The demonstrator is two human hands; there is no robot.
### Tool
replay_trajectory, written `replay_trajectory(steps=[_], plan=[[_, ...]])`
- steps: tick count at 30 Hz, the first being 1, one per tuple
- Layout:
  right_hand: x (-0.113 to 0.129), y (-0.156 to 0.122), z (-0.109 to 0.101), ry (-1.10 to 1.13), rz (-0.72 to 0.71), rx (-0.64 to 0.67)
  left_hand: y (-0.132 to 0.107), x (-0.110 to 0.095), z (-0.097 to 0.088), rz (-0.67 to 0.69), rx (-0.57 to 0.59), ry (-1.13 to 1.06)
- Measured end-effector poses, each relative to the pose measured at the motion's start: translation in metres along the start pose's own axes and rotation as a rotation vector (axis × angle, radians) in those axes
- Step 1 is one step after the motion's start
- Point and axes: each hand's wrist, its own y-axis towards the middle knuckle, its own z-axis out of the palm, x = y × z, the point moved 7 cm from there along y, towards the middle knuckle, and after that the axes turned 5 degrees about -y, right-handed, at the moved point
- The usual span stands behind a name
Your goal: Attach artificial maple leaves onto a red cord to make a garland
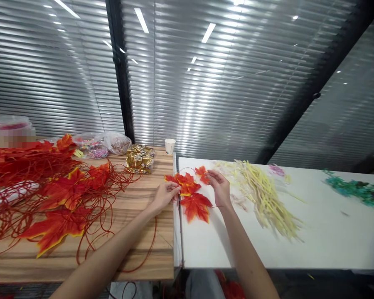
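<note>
My left hand reaches over the seam between the two tables, its fingers pinched on a thin red cord beside a cluster of red-orange artificial maple leaves. Farther right, my right hand grips the edge of a small red maple leaf between thumb and fingers. A larger maple leaf lies flat on the white table between my hands. Thin red cord loops near the leaves, and another length of red cord trails below my left forearm over the wood.
Tangled red cords and big maple leaves cover the left of the wooden table. Behind are plastic bags, a gold packet and a paper cup. Yellow strands and green foliage lie on the white table.
</note>
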Motion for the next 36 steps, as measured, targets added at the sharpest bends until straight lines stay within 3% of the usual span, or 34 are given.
replay_trajectory(steps=[4,11,17,21,26,32,36], plan=[[0.019,-0.022,0.034,0.122,0.099,0.371,-0.002,-0.004,0.006,0.042,0.053,0.036],[0.015,-0.051,0.073,-0.141,0.017,0.727,-0.006,-0.008,0.017,0.045,0.146,-0.04],[0.007,-0.053,0.081,-0.339,-0.172,0.673,-0.006,-0.01,0.008,0.045,0.013,0.039],[0.012,-0.055,0.082,-0.394,-0.27,0.623,-0.007,-0.015,0.006,0.14,-0.013,0.172],[0.009,-0.056,0.082,-0.355,-0.245,0.596,-0.009,-0.02,0.007,0.292,-0.012,0.363],[0.009,-0.052,0.076,-0.462,-0.33,0.489,-0.013,-0.028,0.009,0.355,-0.02,0.509],[0.004,-0.055,0.081,-0.5,-0.303,0.582,-0.013,-0.027,0.008,0.34,-0.036,0.547]])
